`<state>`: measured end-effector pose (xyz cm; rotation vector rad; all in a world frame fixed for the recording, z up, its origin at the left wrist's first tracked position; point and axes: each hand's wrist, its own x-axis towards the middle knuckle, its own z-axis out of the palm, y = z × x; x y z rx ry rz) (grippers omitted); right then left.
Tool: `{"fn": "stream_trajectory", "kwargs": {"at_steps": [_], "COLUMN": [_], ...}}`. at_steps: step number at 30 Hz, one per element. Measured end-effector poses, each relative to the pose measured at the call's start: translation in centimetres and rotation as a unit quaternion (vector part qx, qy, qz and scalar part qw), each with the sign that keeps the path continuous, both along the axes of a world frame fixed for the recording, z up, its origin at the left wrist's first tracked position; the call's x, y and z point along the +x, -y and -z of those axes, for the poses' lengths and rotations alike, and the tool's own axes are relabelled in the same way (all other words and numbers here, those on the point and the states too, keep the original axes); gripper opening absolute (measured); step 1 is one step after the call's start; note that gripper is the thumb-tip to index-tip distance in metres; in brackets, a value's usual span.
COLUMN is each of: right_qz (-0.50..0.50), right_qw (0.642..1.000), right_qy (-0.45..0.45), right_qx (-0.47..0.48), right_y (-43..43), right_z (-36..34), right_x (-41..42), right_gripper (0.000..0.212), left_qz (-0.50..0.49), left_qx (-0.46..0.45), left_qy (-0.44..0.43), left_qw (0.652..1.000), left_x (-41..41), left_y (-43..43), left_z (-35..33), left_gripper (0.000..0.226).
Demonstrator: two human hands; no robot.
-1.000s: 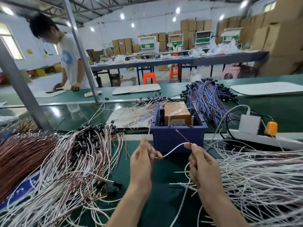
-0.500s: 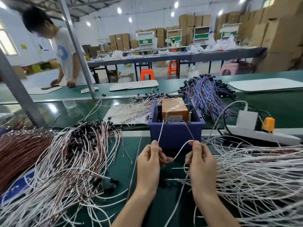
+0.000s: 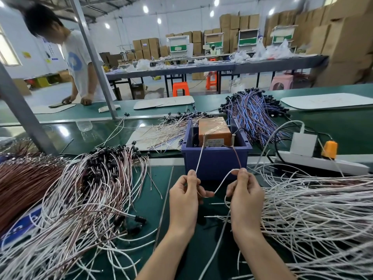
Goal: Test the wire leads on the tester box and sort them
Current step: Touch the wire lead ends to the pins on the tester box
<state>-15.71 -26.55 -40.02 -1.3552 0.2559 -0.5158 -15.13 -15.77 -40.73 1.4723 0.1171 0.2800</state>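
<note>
Touching both ends of a wire lead (image 3: 199, 156) to the tester box (image 3: 214, 130) pins (image 3: 204, 139).
Pinches the white end in the curled left hand (image 3: 184, 191) and the brown end in the curled right hand (image 3: 245, 190), with slack looping between. Reaches over the blue bin (image 3: 216, 160) wall to the two upright pins; a second ago, held both ends short of them, below the rim.

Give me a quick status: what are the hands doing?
Left hand pinches white lead, right hand brown lead. Both leads reach up to tester pins. Nothing in the way.
</note>
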Motion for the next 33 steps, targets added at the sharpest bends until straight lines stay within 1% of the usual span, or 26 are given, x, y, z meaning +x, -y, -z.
{"fn": "stream_trajectory", "kwargs": {"at_steps": [7, 10, 16, 33], "right_qz": [0.017, 0.017, -0.001, 0.001], "right_qw": [1.0, 1.0, 1.0, 1.0], "right_qy": [-0.015, -0.006, 0.003, -0.004], "right_qx": [-0.018, -0.021, 0.003, 0.009], "right_y": [0.0, -0.01, -0.01, 0.07], "right_z": [0.09, 0.05, 0.01, -0.3], "right_x": [0.28, 0.26, 0.22, 0.34], "right_gripper": [0.037, 0.036, 0.035, 0.036], "left_qz": [-0.01, -0.006, -0.006, 0.002], "left_qx": [0.008, 0.007, 0.006, -0.002], "left_qy": [0.006, 0.002, 0.003, 0.006], "left_qw": [1.0, 1.0, 1.0, 1.0], "left_x": [0.17, 0.28, 0.34, 0.23], "left_y": [0.03, 0.04, -0.01, 0.05], "left_z": [0.21, 0.31, 0.47, 0.14], "left_gripper": [0.036, 0.036, 0.037, 0.036]}}
